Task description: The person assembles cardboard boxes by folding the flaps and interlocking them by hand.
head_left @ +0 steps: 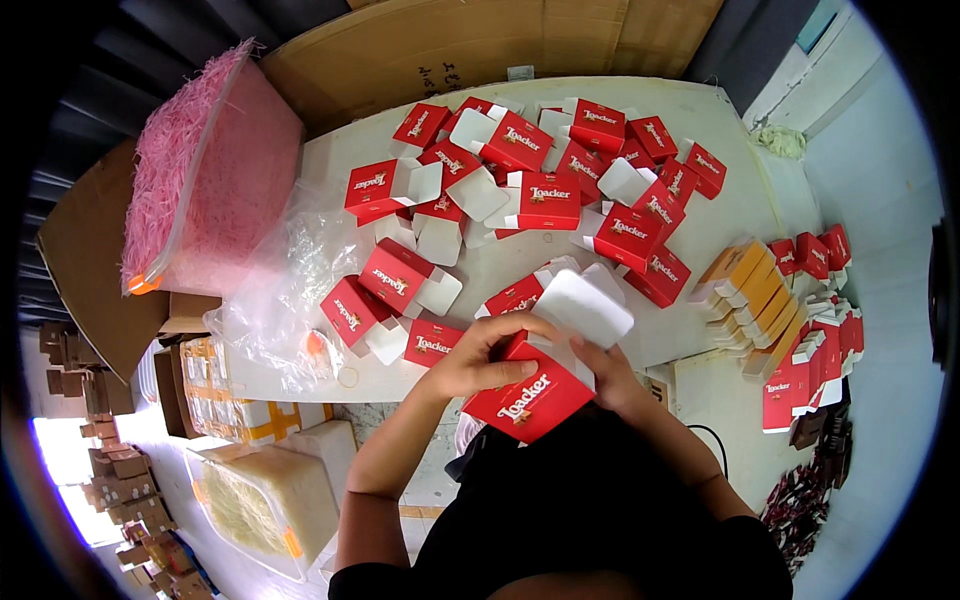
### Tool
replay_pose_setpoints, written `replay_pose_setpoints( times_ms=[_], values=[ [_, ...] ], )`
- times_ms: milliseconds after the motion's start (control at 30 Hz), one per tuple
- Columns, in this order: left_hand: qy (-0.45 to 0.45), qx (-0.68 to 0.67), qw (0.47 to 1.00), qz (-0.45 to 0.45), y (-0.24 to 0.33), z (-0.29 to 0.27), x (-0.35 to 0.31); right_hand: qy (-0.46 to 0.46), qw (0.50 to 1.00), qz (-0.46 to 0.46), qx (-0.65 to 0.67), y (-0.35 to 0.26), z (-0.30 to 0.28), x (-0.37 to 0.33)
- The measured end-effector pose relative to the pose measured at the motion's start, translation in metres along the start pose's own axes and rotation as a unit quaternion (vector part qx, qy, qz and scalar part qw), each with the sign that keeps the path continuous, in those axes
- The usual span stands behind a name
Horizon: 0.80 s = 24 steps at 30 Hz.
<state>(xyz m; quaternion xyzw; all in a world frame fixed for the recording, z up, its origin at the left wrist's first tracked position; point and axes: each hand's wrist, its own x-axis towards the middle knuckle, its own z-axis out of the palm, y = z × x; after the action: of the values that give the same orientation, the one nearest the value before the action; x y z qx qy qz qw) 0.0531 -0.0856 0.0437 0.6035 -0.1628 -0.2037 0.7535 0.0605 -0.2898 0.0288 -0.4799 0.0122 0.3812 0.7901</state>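
Note:
Both hands are on a red carton [537, 400] just in front of the table's near edge. My left hand [492, 352] grips its left side, thumb across the red face and fingers curled over the top. At the carton's right end my right hand [607, 375] holds the side by a raised white flap [585, 308]; some of its fingers are hidden behind the box. Close beyond lies another red carton [513, 297]. A similar red box [431, 342] rests beside my left wrist.
Many red cartons with open white flaps cover the table [660, 335]. A tub of pink paper shreds [235, 170] stands at left, near clear plastic film [290, 290]. Yellow boxes [745, 290] and flat red cartons [800, 385] are stacked right. A tub of pale shreds [245, 510] sits lower left.

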Motion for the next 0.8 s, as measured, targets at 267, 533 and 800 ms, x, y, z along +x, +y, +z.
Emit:
replay_pose_setpoints(
  times_ms=[267,533,800],
  values=[
    [0.048,-0.045,0.998,0.019,0.003,0.01,0.004,-0.201,0.858,-0.27,-0.387,-0.034,-0.004,-0.009],
    [0.005,0.063,0.997,-0.054,0.001,0.014,0.016,-0.171,0.855,-0.169,-0.46,-0.049,-0.006,-0.005],
    [-0.042,0.003,0.999,-0.027,-0.009,0.012,0.017,-0.103,0.874,-0.163,-0.445,-0.029,-0.016,-0.009]
  ],
)
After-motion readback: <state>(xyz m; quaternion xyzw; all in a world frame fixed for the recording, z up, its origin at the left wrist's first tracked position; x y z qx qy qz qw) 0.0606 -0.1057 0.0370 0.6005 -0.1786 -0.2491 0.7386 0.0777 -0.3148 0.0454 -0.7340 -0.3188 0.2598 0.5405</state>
